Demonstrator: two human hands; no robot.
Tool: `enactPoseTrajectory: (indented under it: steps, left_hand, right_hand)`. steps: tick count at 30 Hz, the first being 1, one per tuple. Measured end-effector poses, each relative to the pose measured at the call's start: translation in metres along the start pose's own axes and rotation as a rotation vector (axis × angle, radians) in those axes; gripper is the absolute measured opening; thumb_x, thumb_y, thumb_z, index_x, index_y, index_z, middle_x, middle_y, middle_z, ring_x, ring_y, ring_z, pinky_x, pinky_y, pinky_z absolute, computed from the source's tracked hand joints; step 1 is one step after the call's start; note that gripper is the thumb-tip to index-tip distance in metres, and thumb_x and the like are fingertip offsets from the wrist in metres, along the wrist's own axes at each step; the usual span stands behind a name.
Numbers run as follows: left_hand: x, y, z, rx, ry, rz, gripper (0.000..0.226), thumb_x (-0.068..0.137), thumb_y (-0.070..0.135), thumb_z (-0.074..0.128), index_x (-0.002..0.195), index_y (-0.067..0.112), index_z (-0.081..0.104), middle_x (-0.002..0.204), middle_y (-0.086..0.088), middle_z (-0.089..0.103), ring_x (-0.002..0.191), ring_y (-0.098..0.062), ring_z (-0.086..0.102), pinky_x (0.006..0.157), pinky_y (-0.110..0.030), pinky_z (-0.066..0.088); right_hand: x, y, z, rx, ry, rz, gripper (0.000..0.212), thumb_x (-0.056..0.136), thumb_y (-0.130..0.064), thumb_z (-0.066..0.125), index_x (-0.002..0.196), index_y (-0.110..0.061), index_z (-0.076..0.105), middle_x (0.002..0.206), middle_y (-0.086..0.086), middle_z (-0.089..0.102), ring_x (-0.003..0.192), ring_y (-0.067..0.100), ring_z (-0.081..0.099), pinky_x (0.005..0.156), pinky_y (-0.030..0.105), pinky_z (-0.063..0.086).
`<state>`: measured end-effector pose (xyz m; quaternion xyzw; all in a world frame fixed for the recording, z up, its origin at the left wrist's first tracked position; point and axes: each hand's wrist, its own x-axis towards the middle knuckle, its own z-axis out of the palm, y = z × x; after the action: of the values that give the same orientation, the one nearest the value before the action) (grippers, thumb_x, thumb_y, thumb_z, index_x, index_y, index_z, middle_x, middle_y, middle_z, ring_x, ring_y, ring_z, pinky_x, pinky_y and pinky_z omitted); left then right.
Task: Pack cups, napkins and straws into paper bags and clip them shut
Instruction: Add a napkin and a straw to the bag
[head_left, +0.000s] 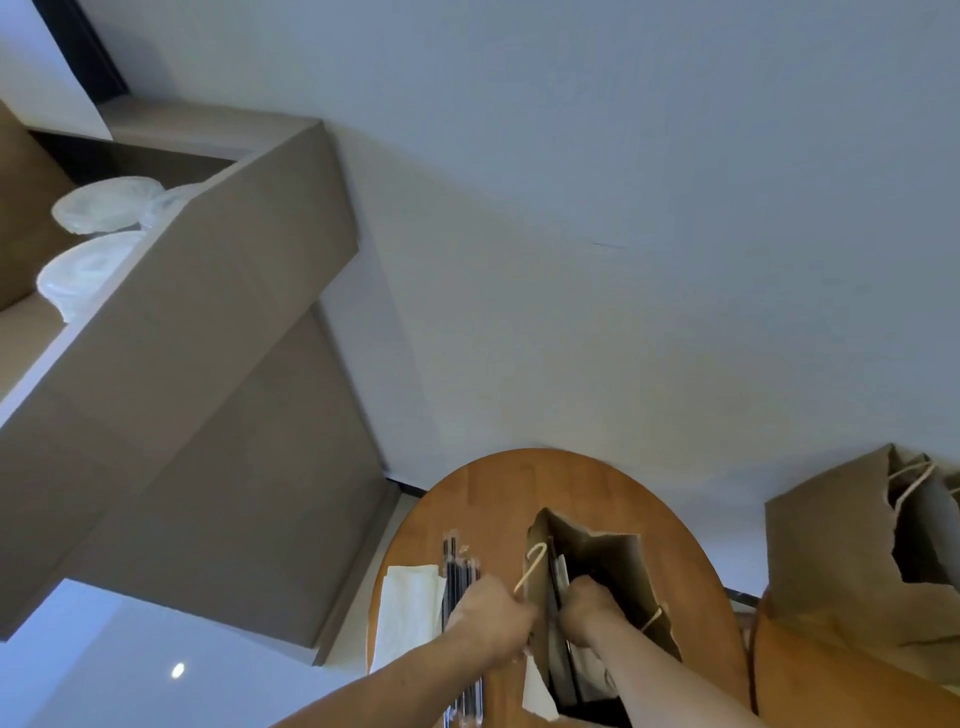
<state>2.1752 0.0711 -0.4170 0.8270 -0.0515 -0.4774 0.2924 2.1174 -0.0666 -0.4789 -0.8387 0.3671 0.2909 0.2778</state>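
Clearly packing is underway: the left hand (491, 618) is gripping the paper bag (597, 561) rim on the round surface (498, 483), while the right hand (589, 605) is reaching inside, grip hidden. Straws (460, 571) and napkins (408, 608) beside it probably go next.

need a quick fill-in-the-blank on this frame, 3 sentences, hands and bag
1. The right hand reaches down ___ the open paper bag on the round table.
2. The left hand grips that bag's ___ edge.
3. The white napkins lie to the ___ of the wrapped straws.

Missing words: into; left; left
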Motion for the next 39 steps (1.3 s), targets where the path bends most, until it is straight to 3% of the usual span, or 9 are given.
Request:
enactPoseTrajectory:
  steps: [8, 13, 17, 20, 23, 25, 30, 36, 39]
  left_hand:
    - [0.010, -0.014, 0.005, -0.030, 0.031, -0.016, 0.022, 0.091, 0.028, 0.057, 0.092, 0.011, 0.071, 0.081, -0.008, 0.075, 0.069, -0.018, 0.074, 0.075, -0.036, 0.062]
    - [0.010, -0.010, 0.008, -0.079, -0.012, 0.048, 0.025, 0.091, 0.027, 0.057, 0.093, 0.006, 0.071, 0.081, -0.012, 0.072, 0.073, -0.024, 0.073, 0.079, -0.038, 0.061]
    - [0.007, -0.009, 0.005, -0.053, -0.047, 0.103, 0.015, 0.093, 0.028, 0.057, 0.090, 0.016, 0.066, 0.088, -0.009, 0.070, 0.071, -0.019, 0.069, 0.070, -0.028, 0.059]
    - [0.005, -0.005, 0.004, -0.058, -0.099, 0.146, 0.014, 0.089, 0.033, 0.060, 0.092, 0.021, 0.063, 0.085, -0.004, 0.062, 0.074, -0.017, 0.062, 0.064, -0.027, 0.053]
    - [0.002, -0.002, 0.006, -0.031, -0.158, 0.196, 0.033, 0.087, 0.040, 0.060, 0.115, 0.023, 0.060, 0.101, 0.004, 0.062, 0.090, -0.012, 0.061, 0.070, -0.022, 0.051]
    - [-0.001, 0.001, 0.008, -0.018, -0.211, 0.194, 0.043, 0.088, 0.038, 0.060, 0.128, 0.024, 0.051, 0.116, 0.003, 0.058, 0.098, -0.014, 0.059, 0.071, -0.022, 0.053]
    - [-0.013, 0.008, 0.017, -0.004, -0.308, 0.143, 0.026, 0.084, 0.034, 0.061, 0.109, 0.027, 0.054, 0.107, 0.002, 0.059, 0.088, -0.017, 0.060, 0.066, -0.027, 0.052]
    - [-0.022, 0.020, 0.049, -0.016, -0.358, 0.143, 0.051, 0.075, 0.030, 0.064, 0.124, 0.022, 0.054, 0.110, 0.000, 0.063, 0.092, -0.019, 0.059, 0.067, -0.029, 0.047]
    - [-0.025, 0.023, 0.060, -0.058, -0.337, 0.203, 0.039, 0.070, 0.029, 0.072, 0.107, 0.033, 0.059, 0.090, 0.013, 0.068, 0.073, -0.003, 0.062, 0.057, -0.018, 0.045]
  right_hand:
    - [0.001, 0.012, 0.005, 0.024, 0.081, 0.070, 0.008, 0.092, -0.020, 0.059, 0.091, -0.028, 0.059, 0.090, -0.007, 0.063, 0.089, 0.013, 0.061, 0.090, 0.033, 0.052]
    - [-0.018, 0.002, -0.010, -0.220, 0.191, -0.108, 0.026, 0.096, -0.021, 0.056, 0.122, -0.019, 0.056, 0.122, 0.003, 0.061, 0.115, 0.021, 0.056, 0.097, 0.033, 0.047]
    - [-0.051, -0.005, -0.050, -0.356, 0.213, -0.255, 0.021, 0.093, -0.023, 0.055, 0.113, -0.021, 0.061, 0.117, 0.003, 0.061, 0.113, 0.027, 0.055, 0.092, 0.040, 0.048]
    - [-0.068, 0.007, -0.078, -0.141, 0.375, -0.314, 0.025, 0.092, -0.033, 0.057, 0.115, -0.025, 0.062, 0.114, -0.004, 0.062, 0.106, 0.019, 0.059, 0.085, 0.033, 0.053]
    - [-0.077, 0.031, -0.091, 0.302, 0.542, -0.253, 0.043, 0.096, -0.043, 0.055, 0.136, -0.026, 0.053, 0.134, -0.009, 0.057, 0.121, 0.012, 0.055, 0.096, 0.028, 0.047]
    - [-0.079, 0.047, -0.087, 0.509, 0.450, -0.126, 0.054, 0.099, -0.050, 0.048, 0.145, -0.022, 0.043, 0.146, -0.002, 0.049, 0.131, 0.017, 0.049, 0.104, 0.033, 0.042]
    - [-0.079, 0.064, -0.045, 0.772, 0.090, 0.052, 0.067, 0.099, -0.062, 0.033, 0.150, -0.019, 0.037, 0.150, 0.004, 0.044, 0.136, 0.025, 0.042, 0.108, 0.040, 0.038]
    - [-0.081, 0.041, -0.027, 1.004, -0.068, 0.017, 0.058, 0.097, -0.067, 0.029, 0.113, -0.025, 0.068, 0.108, 0.001, 0.072, 0.102, 0.023, 0.066, 0.086, 0.041, 0.055]
    - [-0.082, 0.038, -0.023, 1.010, -0.015, -0.009, 0.056, 0.099, -0.060, 0.034, 0.094, -0.022, 0.074, 0.091, -0.001, 0.076, 0.092, 0.019, 0.070, 0.086, 0.036, 0.053]
